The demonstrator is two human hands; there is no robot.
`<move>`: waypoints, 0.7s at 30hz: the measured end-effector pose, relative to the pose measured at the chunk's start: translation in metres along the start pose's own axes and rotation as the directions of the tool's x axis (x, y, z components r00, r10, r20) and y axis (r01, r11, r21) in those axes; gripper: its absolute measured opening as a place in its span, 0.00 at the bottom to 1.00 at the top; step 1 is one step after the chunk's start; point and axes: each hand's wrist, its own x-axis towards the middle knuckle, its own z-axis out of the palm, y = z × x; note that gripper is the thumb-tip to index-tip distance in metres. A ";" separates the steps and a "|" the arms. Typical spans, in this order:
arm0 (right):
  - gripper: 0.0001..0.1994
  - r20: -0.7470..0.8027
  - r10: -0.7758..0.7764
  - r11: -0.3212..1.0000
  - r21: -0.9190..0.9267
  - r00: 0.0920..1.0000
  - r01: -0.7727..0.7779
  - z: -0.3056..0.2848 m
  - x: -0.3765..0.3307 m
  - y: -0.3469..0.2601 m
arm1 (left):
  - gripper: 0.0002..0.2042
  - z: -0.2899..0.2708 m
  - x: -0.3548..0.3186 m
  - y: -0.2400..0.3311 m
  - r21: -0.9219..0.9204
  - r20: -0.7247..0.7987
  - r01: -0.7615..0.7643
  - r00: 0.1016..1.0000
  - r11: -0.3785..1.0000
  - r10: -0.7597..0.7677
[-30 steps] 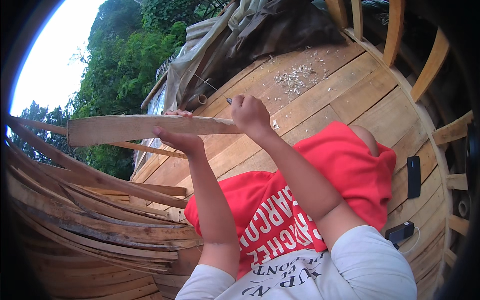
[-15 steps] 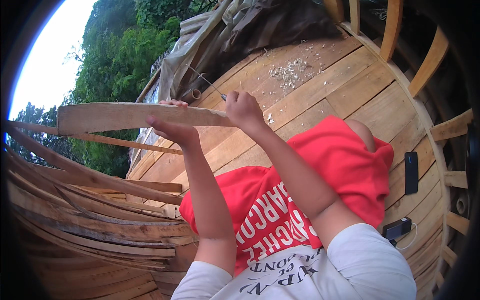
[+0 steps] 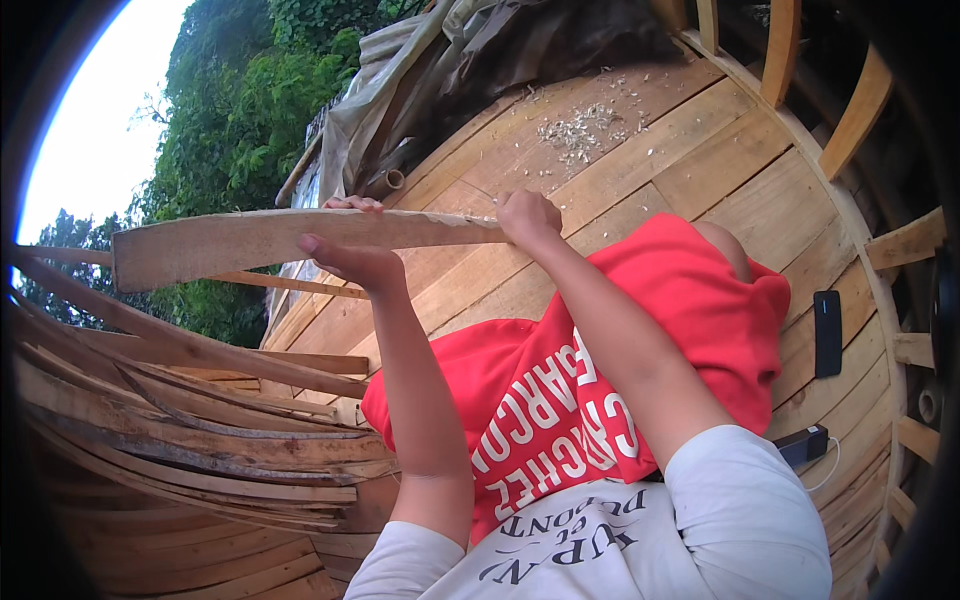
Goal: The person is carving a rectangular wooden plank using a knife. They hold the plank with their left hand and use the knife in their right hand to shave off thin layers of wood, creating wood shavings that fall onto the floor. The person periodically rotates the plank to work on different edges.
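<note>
A long, pale wooden board [image 3: 230, 243] is held out in front of me, its far end reaching left over the slats. My left hand [image 3: 358, 258] is wrapped around its middle, thumb on the near face and fingertips over the top edge. At the board's narrow right end, my right hand [image 3: 530, 220] is closed in a fist. A long, thin-bladed knife stuck out of this fist a moment ago; its blade is hardly visible now. Rough, whittled wood shows along the board's top edge near that hand.
Wood shavings [image 3: 580, 132] lie on the plank floor [image 3: 690, 140] ahead. Curved wooden ribs [image 3: 857, 115] line the right side. Beside my leg are a black phone [image 3: 827, 333] and a small dark device [image 3: 803, 445] with a white cable. Stacked wooden strips [image 3: 190, 440] fill the left; a tarp [image 3: 365, 120] hangs ahead.
My right fist has shifted right and slightly down along the board, and the raised knife blade has dropped out of sight. The board's left end has tipped slightly lower; my left hand keeps its grip.
</note>
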 end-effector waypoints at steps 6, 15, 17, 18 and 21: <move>0.27 0.074 -0.066 0.985 0.162 0.995 0.054 -0.025 -0.044 -0.062 | 0.38 0.001 -0.002 0.000 0.083 -0.022 -0.032 0.999 0.996 0.034; 0.27 0.098 -0.012 0.989 0.148 0.995 -0.002 -0.033 -0.052 -0.059 | 0.36 0.008 0.000 0.003 0.027 -0.034 -0.094 0.995 0.995 0.095; 0.27 0.093 -0.030 0.980 0.198 0.995 0.011 -0.039 -0.057 -0.073 | 0.37 -0.001 0.001 -0.001 0.011 -0.020 -0.080 0.997 0.997 0.080; 0.27 0.101 -0.034 0.978 0.209 0.994 0.012 -0.041 -0.058 -0.076 | 0.37 0.001 0.000 0.002 0.001 -0.013 -0.074 0.997 0.997 0.074; 0.27 0.097 -0.026 0.989 0.149 0.995 0.011 -0.008 -0.040 -0.035 | 0.37 0.022 -0.005 0.005 0.040 -0.027 -0.083 0.996 0.996 0.084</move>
